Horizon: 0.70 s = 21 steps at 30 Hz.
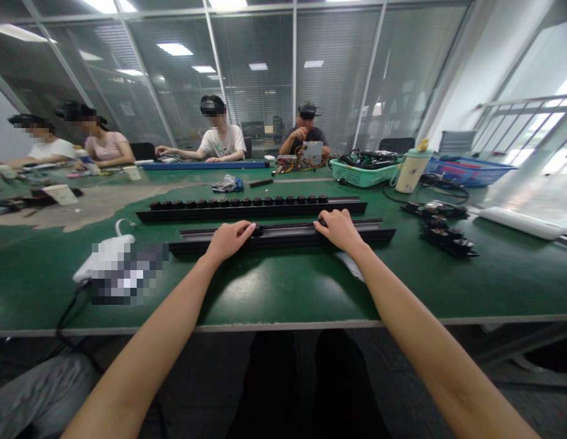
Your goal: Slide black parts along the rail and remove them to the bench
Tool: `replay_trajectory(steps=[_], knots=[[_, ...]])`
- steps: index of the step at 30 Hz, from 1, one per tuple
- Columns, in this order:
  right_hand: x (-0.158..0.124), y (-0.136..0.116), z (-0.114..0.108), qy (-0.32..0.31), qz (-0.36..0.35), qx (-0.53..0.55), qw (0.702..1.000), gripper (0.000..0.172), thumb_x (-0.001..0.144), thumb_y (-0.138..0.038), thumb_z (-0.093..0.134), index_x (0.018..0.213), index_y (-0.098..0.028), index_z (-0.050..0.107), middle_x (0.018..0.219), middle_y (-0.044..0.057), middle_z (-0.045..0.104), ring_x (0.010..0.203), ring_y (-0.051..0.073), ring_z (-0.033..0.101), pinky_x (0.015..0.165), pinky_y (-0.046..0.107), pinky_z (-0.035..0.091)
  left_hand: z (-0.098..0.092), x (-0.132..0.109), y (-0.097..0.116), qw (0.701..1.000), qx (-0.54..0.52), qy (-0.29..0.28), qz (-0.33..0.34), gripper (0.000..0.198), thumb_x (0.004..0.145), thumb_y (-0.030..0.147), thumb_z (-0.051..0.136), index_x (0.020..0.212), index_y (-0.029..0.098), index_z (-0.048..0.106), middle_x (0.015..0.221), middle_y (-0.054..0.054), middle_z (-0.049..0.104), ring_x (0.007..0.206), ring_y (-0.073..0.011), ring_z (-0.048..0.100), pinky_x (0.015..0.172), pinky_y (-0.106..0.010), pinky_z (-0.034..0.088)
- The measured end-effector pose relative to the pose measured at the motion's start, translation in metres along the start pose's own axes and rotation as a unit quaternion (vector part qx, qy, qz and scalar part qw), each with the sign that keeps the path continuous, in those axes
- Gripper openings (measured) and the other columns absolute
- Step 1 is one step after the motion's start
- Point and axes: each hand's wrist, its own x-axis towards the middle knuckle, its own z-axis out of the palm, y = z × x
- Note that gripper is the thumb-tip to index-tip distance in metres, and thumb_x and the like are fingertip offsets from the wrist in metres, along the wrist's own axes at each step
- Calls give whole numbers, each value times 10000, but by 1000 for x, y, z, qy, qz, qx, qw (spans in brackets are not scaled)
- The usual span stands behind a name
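Observation:
A long black channel-shaped rail (288, 239) lies crosswise on the green table in front of me. At its left part, my left hand (229, 238) is closed, thumb and fingers around a small black part (257, 229) in the channel. Farther right, my right hand (342, 227) is curled over the rail, its fingertips pinching another small black part (320, 223); the fingers partly hide it. Behind lies a second black rail (256, 212) with a row of several round black pieces (247, 201) along it.
Black modules (445, 228) lie at the right, by a white bar (521, 222). Farther back stand a lidded cup (411, 172), a green basket (363, 175) of cables and a blue basket (475, 172). A white device (103, 256) with a cable sits left. Several people work across the table.

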Motion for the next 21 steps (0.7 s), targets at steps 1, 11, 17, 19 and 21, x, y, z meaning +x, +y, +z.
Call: replay_trajectory(steps=[1, 11, 17, 19, 21], knots=[[0, 1, 0, 0, 0, 2, 1000, 333, 1038, -382, 430, 1101, -157, 668, 971, 149, 730, 968, 300, 612, 921, 403, 316, 0, 0, 0, 1000, 1, 0, 0, 581, 995, 633, 385, 1067, 208, 775, 765, -59, 742, 685, -222, 657, 653, -300, 415], [0, 1, -1, 1, 9, 6, 1000, 311, 1017, -380, 462, 1088, -163, 674, 960, 137, 733, 966, 289, 623, 915, 393, 310, 1, 1, -2, 1000, 0, -1, 3, 590, 994, 643, 381, 1066, 208, 773, 739, -54, 729, 666, -215, 647, 645, -297, 406], [0, 2, -2, -15, 20, 19, 999, 283, 1012, -373, 468, 1090, -173, 653, 974, 134, 747, 967, 293, 650, 887, 385, 325, 2, 0, -3, 1000, -3, 1, -3, 575, 992, 643, 394, 1069, 216, 772, 782, -59, 754, 697, -223, 667, 666, -301, 422], [0, 1, -1, -17, 26, 26, 999, 275, 1014, -372, 471, 1101, -176, 644, 999, 135, 753, 979, 297, 661, 886, 384, 331, 2, 0, -3, 1000, -4, 0, -3, 570, 991, 643, 399, 1074, 219, 771, 790, -59, 758, 704, -226, 671, 668, -302, 425], [0, 1, 0, -19, 35, 32, 999, 274, 1018, -382, 474, 1109, -178, 634, 1018, 133, 756, 992, 297, 671, 888, 384, 336, 2, 0, -3, 1000, -4, -1, -4, 573, 992, 644, 397, 1080, 219, 771, 782, -58, 755, 699, -227, 669, 663, -303, 423]])
